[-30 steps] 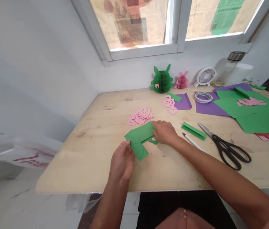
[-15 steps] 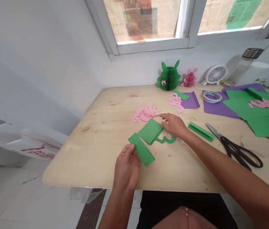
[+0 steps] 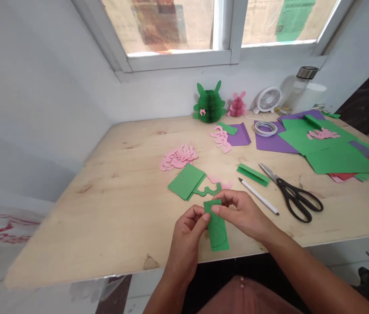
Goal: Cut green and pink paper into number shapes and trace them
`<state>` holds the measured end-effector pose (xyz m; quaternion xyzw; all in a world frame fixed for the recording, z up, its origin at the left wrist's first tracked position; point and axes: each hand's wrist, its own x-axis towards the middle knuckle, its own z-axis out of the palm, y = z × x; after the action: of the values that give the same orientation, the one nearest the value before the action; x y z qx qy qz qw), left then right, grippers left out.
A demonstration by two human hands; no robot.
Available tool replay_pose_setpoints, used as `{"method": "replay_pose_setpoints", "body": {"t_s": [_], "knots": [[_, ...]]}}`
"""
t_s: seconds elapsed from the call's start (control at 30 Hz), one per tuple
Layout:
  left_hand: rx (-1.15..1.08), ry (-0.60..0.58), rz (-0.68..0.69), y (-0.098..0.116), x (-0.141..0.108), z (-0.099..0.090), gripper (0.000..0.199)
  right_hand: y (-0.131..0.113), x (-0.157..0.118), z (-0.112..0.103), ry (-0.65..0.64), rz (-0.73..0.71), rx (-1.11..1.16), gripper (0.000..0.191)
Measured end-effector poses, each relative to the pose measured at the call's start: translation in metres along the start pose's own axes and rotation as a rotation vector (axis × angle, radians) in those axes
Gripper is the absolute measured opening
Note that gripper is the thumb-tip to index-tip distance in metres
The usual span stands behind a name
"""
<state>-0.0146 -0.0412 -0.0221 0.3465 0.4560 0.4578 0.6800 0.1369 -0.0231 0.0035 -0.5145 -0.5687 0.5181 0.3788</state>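
Between both hands, near the table's front edge, is a folded strip of green paper [image 3: 217, 233] with a curved pencil outline drawn on it. My left hand [image 3: 189, 231] pinches its left edge with the thumb on top. At the strip's upper right, my right hand [image 3: 243, 213] is closed on it too, thumb on its face and fingers behind. Just beyond the hands lie a folded green paper square [image 3: 186, 181], a wavy green cut-out [image 3: 208, 191] and some pink paper scraps. A white pen [image 3: 259, 196] rests to the right of my right hand.
Black-handled scissors [image 3: 292, 194] and a folded green strip [image 3: 253, 174] lie on the right. Pink cut-outs [image 3: 179, 157] are heaped beyond the square. At the back stand a green paper figure [image 3: 209, 106], a pink one [image 3: 237, 105], a small fan [image 3: 268, 100] and a glass bottle [image 3: 297, 91].
My right hand has come back from beside the pink pile and taken hold of the green strip. My left hand has brought the strip nearer and turned it more upright. The view has shifted right.
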Motion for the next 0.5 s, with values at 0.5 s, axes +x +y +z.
{"method": "replay_pose_setpoints", "body": {"t_s": [0.5], "knots": [[0.119, -0.027, 0.004, -0.004, -0.006, 0.019, 0.027, 0.025, -0.022, -0.006, 0.076, 0.067, 0.103, 0.019]]}}
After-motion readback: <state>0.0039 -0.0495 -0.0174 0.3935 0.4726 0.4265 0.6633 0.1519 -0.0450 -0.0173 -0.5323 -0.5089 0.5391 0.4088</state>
